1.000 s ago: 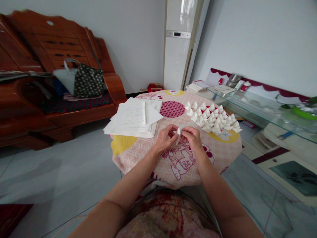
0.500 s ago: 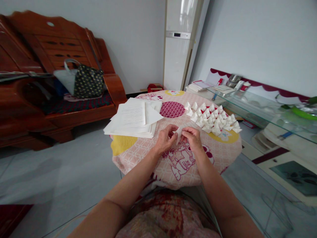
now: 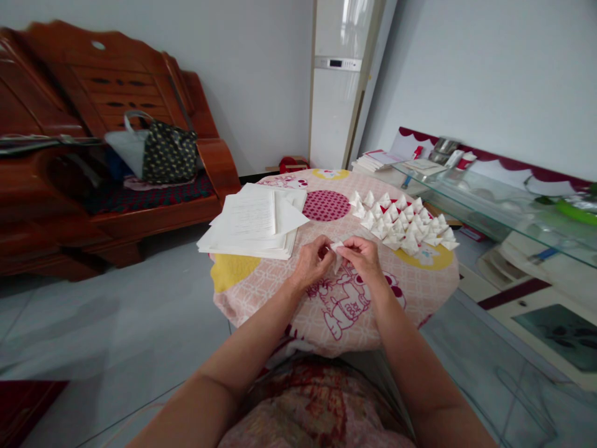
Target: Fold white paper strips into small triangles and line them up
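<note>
Between both hands, above the near half of the round table, is a small folded piece of white paper (image 3: 336, 253). My left hand (image 3: 313, 260) pinches its left side with thumb and fingers. From the right, my right hand (image 3: 362, 256) pinches the same paper near its top. Fingers partly cover the paper, so its exact folds are hard to make out. Beyond my right hand stand several folded white paper pieces (image 3: 405, 221) with pointed tips, set close together in rows. Left of my hands lies a stack of paper sheets (image 3: 249, 214), the top ones with handwriting.
A patterned pink cloth (image 3: 261, 292) covers the round table. On the right is a glass-topped cabinet (image 3: 494, 211) carrying papers, cups and a green item. A wooden sofa (image 3: 140, 81) with a dark patterned bag (image 3: 168, 152) stands at left.
My right hand's fingers have moved slightly left over the top of the paper, closer to my left hand. The whole view has shifted a little; the stack and folded pieces look the same.
</note>
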Demonstrator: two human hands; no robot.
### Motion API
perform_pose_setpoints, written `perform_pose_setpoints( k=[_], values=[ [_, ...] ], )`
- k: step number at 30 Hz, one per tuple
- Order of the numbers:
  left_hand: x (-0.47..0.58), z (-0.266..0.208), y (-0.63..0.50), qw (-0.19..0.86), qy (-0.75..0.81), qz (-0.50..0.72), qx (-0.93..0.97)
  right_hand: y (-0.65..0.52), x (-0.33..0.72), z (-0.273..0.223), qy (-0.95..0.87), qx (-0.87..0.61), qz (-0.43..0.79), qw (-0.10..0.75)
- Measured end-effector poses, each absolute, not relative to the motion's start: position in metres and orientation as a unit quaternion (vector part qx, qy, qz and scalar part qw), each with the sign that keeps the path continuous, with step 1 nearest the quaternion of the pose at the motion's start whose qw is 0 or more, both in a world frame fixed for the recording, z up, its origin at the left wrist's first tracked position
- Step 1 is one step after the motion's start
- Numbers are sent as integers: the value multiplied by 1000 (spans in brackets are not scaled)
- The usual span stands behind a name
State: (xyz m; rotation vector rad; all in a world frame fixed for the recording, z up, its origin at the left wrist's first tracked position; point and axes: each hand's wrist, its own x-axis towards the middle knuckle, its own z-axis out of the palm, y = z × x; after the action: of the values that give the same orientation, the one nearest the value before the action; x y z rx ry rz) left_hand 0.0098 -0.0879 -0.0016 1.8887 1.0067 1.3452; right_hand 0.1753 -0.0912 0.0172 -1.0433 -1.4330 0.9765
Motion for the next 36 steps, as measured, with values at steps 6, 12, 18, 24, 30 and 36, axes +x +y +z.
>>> perform_pose_setpoints(
  k=[6, 12, 18, 24, 30, 36],
  values=[
    [10, -1, -89, 293, 382, 507, 715, -92, 179, 14, -616, -435, 397, 524],
    [10, -2, -88, 286, 388, 502, 718, -91, 178, 12, -633, -447, 353, 524],
    [10, -1, -85, 393, 358, 495, 687, -91, 176, 13, -620, -475, 335, 527],
    [11, -8, -75, 457, 352, 480, 661, -91, 180, 15, -602, -484, 375, 513],
    [11, -9, -76, 440, 361, 483, 665, -91, 181, 17, -629, -478, 370, 488],
    [11, -7, -78, 426, 358, 486, 674, -89, 181, 14, -644, -472, 348, 492]
  ],
)
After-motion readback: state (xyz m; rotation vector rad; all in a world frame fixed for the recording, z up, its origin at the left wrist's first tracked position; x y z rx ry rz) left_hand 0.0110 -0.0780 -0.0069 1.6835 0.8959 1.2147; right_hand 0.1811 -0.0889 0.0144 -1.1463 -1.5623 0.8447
